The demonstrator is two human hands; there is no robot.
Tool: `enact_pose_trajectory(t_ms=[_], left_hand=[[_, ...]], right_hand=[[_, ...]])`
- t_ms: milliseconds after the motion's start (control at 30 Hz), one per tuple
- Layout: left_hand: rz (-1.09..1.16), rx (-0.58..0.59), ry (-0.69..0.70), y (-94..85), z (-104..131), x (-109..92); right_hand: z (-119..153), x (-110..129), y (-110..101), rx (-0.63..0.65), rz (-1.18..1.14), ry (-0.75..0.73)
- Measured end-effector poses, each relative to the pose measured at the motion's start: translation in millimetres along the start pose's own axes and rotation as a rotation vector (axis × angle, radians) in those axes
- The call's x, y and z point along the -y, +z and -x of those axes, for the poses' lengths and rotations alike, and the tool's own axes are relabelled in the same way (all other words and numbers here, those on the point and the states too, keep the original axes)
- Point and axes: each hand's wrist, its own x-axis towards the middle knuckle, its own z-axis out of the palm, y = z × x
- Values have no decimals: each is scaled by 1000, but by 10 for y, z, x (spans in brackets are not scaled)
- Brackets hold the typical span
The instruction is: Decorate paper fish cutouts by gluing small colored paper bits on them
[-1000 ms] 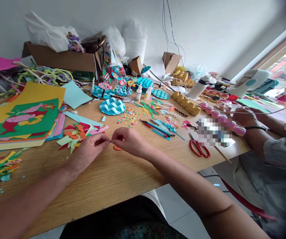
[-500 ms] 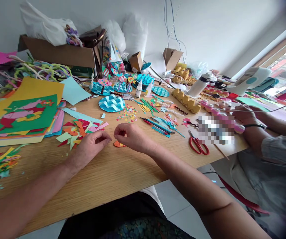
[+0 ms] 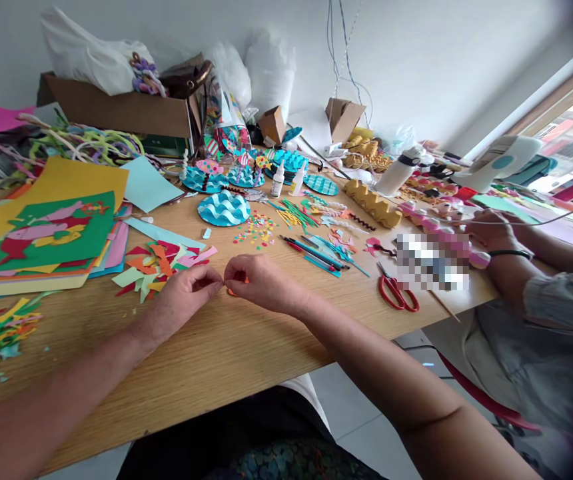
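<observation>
My left hand (image 3: 191, 291) is in a pinch above the wooden table (image 3: 191, 360), just right of a heap of coloured paper scraps (image 3: 159, 263). Its fingertips meet those of my right hand (image 3: 259, 283), also pinched. Whatever lies between the fingertips is too small to make out. An orange paper piece (image 3: 237, 288) is on the table, mostly hidden under my right hand. Beyond the hands are small coloured paper dots (image 3: 256, 230) and a round blue wave-patterned disc (image 3: 224, 209).
Pens (image 3: 311, 257) and red-handled scissors (image 3: 397, 293) lie to the right. Two glue bottles (image 3: 277, 181) stand behind. Stacked coloured paper (image 3: 86, 270) and thin strips (image 3: 4, 337) are on the left. Another person's hands (image 3: 491, 230) are at the far right.
My right hand has moved slightly left and down, so its fingertips now meet those of my left hand. The orange piece is more covered.
</observation>
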Motion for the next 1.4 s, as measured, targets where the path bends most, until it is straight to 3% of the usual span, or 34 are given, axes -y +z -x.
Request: enact_pose_trajectory(t_ms=[167, 300, 467, 600, 933, 1400], left_hand=[[-30, -25, 17, 2, 0, 6], [-163, 2, 154, 2, 24, -8], [-389, 71, 383, 29, 37, 36], [-511, 109, 489, 60, 33, 141], [-670, 148, 522, 80, 52, 162], [-694, 138, 559, 78, 44, 188]], right_hand=[[3, -51, -115, -15, -56, 23], [67, -167, -289, -82, -60, 102], [154, -267, -308, 63, 31, 185], [122, -294, -232, 114, 98, 211], [-56, -255, -200, 206, 258, 217], [-116, -174, -193, 287, 399, 212]])
